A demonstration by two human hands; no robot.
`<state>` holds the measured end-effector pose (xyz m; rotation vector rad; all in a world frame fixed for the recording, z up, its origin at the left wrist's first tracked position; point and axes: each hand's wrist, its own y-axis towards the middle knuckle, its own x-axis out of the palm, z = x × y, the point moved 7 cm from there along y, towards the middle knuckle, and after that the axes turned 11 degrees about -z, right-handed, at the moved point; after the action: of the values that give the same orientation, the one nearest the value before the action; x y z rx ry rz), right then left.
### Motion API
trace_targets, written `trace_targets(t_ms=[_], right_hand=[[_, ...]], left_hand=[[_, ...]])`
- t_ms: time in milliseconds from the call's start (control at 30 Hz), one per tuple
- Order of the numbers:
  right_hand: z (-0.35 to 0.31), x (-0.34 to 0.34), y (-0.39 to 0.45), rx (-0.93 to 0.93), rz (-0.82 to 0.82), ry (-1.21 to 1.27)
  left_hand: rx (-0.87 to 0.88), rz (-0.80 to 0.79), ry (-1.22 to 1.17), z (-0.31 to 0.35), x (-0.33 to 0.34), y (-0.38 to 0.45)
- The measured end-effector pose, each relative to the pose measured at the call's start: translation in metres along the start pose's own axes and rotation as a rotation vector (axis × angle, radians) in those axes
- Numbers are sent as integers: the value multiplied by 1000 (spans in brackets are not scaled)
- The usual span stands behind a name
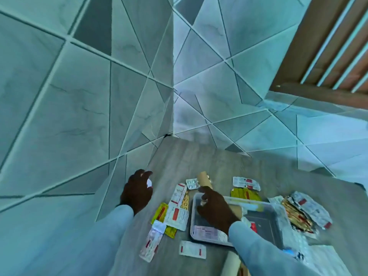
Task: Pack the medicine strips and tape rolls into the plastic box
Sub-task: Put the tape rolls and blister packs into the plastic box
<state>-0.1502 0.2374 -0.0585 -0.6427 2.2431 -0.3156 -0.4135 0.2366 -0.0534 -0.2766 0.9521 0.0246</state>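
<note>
The clear plastic box (277,220) lies on the grey table, holding a strip (209,233) at its near left. My right hand (216,210) hovers over the box's left part, fingers curled; I cannot tell if it holds anything. My left hand (137,193) is raised left of the strips, near the wall, with a small white thing (149,183) at its fingertips. Several medicine strips lie around: white-and-red ones (177,215) and a yellow one (162,212) left of the box, another white strip (246,183) behind it. A brown tape roll (204,179) stands behind the box.
A heap of silver and gold strips (302,212) lies right of the box. One white strip (192,250) rests at the front. A pale roll (231,263) sits at the bottom edge. Tiled walls (79,96) meet in a corner behind the table.
</note>
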Motion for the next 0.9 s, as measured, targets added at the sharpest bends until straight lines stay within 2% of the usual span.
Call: trace_targets(t_ms=[167,333,533,633,733,800,900], right_hand=[[2,12,2,69,-10,-64],[13,19,-5,106,10,-1],[20,13,-28,39,31,74],[20,11,-44,-58,-40,135],[18,14,-63,-177,-109,269],[22,11,-75,-222,-71,347],[39,3,-82,-173,8,431]], left_hand=[[-60,-167,164,-17,33,25],[-22,-116,224,-14,34,26],[-48,-194,14,15,26,-3],[65,-304,-106,66,38,-27],[220,-407,-131,129,62,-59],[253,-404,-180,154,76,-77],[170,-304,-251,161,86,-89]])
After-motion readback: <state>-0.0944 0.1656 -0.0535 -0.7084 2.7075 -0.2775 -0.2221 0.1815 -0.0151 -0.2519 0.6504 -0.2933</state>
